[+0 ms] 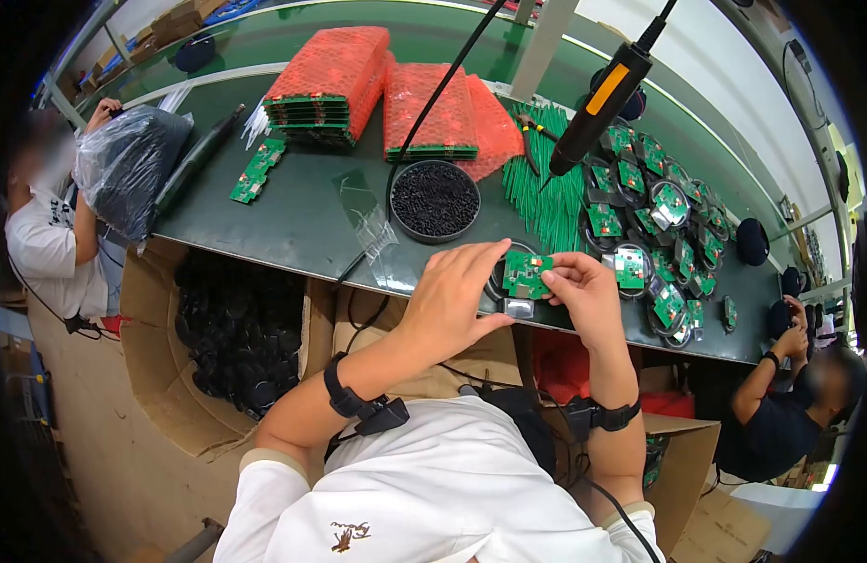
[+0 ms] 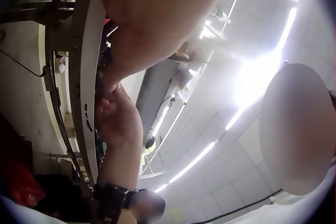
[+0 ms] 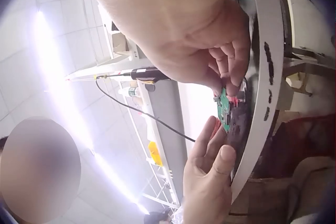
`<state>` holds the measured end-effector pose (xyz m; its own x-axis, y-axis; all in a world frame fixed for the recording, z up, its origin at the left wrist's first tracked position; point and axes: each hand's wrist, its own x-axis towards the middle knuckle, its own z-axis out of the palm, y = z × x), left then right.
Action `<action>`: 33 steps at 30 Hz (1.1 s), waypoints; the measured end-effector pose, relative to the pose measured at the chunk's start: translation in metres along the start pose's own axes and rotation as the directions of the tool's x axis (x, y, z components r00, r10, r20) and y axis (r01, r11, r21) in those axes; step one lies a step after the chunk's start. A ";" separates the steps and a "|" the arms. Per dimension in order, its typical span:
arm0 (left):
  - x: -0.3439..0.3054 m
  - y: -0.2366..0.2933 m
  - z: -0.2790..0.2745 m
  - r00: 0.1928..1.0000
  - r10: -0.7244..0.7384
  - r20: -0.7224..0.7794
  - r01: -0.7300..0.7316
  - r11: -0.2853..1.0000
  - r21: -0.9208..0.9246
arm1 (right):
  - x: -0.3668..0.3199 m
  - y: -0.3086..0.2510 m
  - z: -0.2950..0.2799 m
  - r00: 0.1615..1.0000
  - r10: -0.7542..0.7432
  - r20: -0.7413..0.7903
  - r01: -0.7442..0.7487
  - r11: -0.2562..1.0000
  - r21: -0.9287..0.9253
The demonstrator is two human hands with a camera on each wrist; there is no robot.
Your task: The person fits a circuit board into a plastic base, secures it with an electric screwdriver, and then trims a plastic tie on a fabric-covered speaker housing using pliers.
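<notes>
One board point(image 1: 524, 275) is at the worktop's point(image 1: 292, 216) near edge, right side pinched by the right hand point(image 1: 588, 293); left hand point(image 1: 457, 293) spread alongside, contact unclear. Step, judged: positioning the board. Next move likely calls for steady alignment.
</notes>
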<state>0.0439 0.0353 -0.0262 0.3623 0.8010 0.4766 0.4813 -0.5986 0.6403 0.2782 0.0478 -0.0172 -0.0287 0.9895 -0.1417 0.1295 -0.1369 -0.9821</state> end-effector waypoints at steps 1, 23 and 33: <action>0.000 -0.001 -0.002 1.000 -0.004 0.012 0.004 1.000 -0.007 | -0.001 0.001 0.000 1.000 0.004 -0.003 -0.004 1.000 -0.014; 0.036 0.005 0.002 0.993 0.102 0.051 -0.102 0.995 0.004 | -0.016 -0.034 0.011 0.996 -0.063 0.067 0.053 0.988 0.145; 0.019 -0.004 -0.001 0.994 -0.004 0.111 0.009 0.999 -0.046 | -0.002 -0.017 0.003 0.996 0.059 0.068 -0.058 0.998 -0.019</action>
<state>0.0479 0.0531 -0.0194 0.4463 0.7983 0.4045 0.4475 -0.5905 0.6716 0.2730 0.0481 -0.0006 -0.0883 0.9742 -0.2076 0.1498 -0.1931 -0.9697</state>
